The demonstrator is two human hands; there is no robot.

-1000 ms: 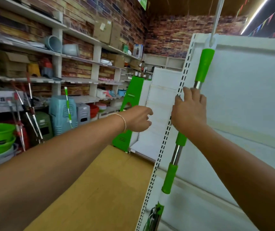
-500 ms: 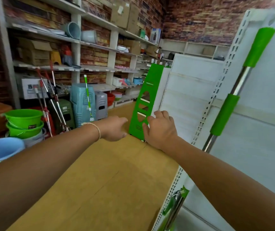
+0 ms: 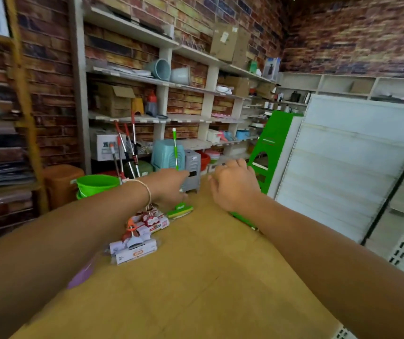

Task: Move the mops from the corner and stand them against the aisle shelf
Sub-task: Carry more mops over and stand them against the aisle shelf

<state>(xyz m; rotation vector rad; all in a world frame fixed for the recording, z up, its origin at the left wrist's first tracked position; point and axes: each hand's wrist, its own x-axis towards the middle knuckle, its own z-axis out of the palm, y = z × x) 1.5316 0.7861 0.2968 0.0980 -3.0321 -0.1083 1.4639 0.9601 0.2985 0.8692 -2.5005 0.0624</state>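
Several mops stand in the corner by the wall shelves. One green-handled mop (image 3: pixel 175 149) is upright with its green head (image 3: pixel 180 209) on the floor. Red-handled mops (image 3: pixel 128 152) lean beside it, their packaged heads (image 3: pixel 147 222) lying on the tan floor. My left hand (image 3: pixel 169 184) reaches toward the green mop and covers its lower handle; its fingers are loosely curled and hold nothing. My right hand (image 3: pixel 235 185) hangs in the air beside it, relaxed and empty. The white aisle shelf (image 3: pixel 343 167) stands at the right.
Stacked green buckets (image 3: pixel 97 183) and a brown bin (image 3: pixel 61 182) sit left of the mops. Teal stools (image 3: pixel 166 152) and a grey stool (image 3: pixel 192 167) stand behind them. A green stand (image 3: pixel 269 148) leans by the aisle shelf's end. Wall shelves (image 3: pixel 196 86) hold boxes and pots.
My right hand let go of the green mop leaning on the aisle shelf. The view swung left to the corner, and both hands now stretch toward the mops there.
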